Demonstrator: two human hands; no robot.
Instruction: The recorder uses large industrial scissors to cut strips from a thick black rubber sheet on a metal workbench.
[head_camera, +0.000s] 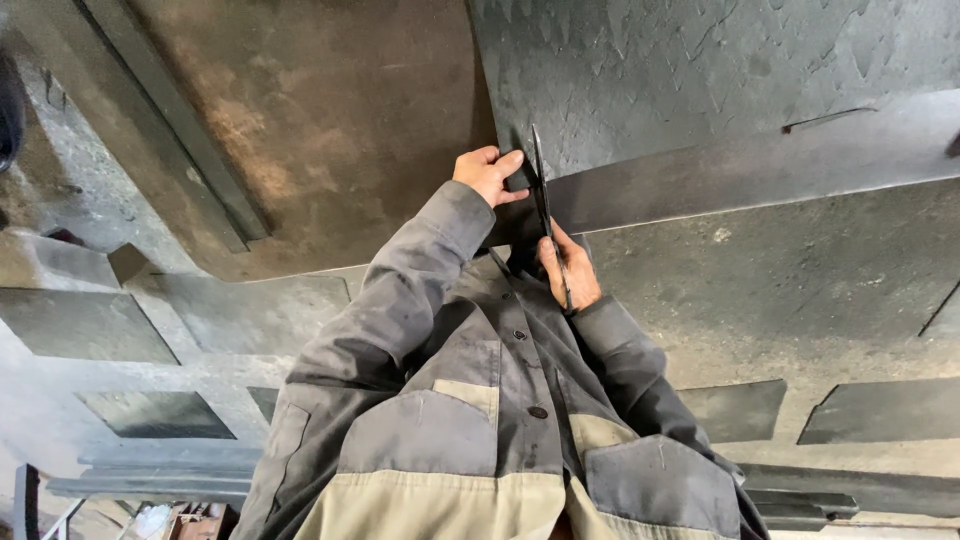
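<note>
Tight quarters up top — the thin dark plate (543, 205) stands on edge right between the left hand (488, 172) and the right hand (568, 268), blocking any straight crossing. The long steel sheet (760, 165) runs off from it, walling that side. Beyond the left hand, the rusty curved plate (300, 120) lies broad and bare. Lower down, flat steel pieces (885, 410) lie scattered on the floor.

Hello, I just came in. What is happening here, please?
A person in a grey work jacket holds a long dark metal plate by its near end with both hands. The left hand grips the top of the end, and the right hand supports it lower down. More dark plates lie on the concrete floor.
</note>
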